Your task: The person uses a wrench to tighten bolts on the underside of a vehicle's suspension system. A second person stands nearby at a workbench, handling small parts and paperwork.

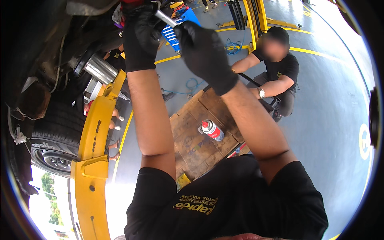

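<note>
Both my arms reach up under a raised car, and both hands wear black gloves. My left hand is closed around a silver metal bar tool near the car's underside. My right hand grips the same tool's other end, just to the right. The tool's working end is hidden behind my left glove.
A yellow lift arm runs down the left beside a tyre. Below lies a wooden board with a red and white spray can. A person in a black shirt crouches at the right. A blue tool cart stands behind.
</note>
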`<state>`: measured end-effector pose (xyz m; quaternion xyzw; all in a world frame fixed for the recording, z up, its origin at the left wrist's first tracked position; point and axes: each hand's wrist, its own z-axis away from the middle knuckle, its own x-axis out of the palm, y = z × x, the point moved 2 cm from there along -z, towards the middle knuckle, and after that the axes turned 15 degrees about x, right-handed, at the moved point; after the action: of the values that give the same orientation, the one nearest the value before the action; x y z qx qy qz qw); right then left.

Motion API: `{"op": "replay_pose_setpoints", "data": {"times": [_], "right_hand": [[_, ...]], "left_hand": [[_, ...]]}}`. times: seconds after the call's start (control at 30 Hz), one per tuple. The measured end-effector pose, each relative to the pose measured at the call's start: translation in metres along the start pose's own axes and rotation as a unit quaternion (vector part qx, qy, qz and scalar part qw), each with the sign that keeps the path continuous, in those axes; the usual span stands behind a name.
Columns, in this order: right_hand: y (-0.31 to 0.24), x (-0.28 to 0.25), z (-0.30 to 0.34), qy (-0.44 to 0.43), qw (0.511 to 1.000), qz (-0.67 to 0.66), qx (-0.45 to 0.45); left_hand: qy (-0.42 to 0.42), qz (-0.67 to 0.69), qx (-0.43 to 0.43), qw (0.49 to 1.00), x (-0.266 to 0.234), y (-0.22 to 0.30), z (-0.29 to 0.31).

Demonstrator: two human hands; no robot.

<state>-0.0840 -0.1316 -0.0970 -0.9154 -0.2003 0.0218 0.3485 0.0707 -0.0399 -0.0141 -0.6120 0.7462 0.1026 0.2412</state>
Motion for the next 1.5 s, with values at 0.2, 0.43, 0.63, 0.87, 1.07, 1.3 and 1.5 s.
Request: {"op": "replay_pose_setpoints", "data": {"times": [0.2, 0.43, 0.63, 0.87, 1.07, 1.3, 1.5], "right_hand": [[0.000, 0.013, 0.020, 0.010, 0.998, -0.057, 0.022], [-0.006, -0.050, -0.042, -0.016, 0.965, 0.160, -0.207], [0.004, -0.035, -0.055, 0.017, 0.904, 0.257, -0.341], [0.004, 0.050, 0.016, 0.051, 0.989, -0.134, 0.020], [0.001, 0.011, 0.022, -0.074, 0.986, -0.145, 0.039], [-0.010, -0.046, -0.026, -0.014, 0.977, 0.127, -0.172], [-0.042, -0.072, -0.070, -0.027, 0.869, 0.273, -0.413]], "left_hand": [[0.153, 0.487, -0.223, 0.831, -0.001, -0.008, -0.003], [0.192, 0.492, -0.283, 0.801, 0.001, -0.023, -0.002], [0.012, 0.110, -0.004, 0.994, 0.002, -0.024, 0.002], [-0.025, -0.044, -0.055, 0.997, 0.002, 0.006, -0.014], [0.000, 0.066, 0.058, 0.996, -0.007, -0.003, -0.002], [0.178, 0.428, -0.228, 0.856, -0.009, -0.050, 0.002], [0.193, 0.455, -0.211, 0.843, -0.015, -0.053, 0.014]]}}
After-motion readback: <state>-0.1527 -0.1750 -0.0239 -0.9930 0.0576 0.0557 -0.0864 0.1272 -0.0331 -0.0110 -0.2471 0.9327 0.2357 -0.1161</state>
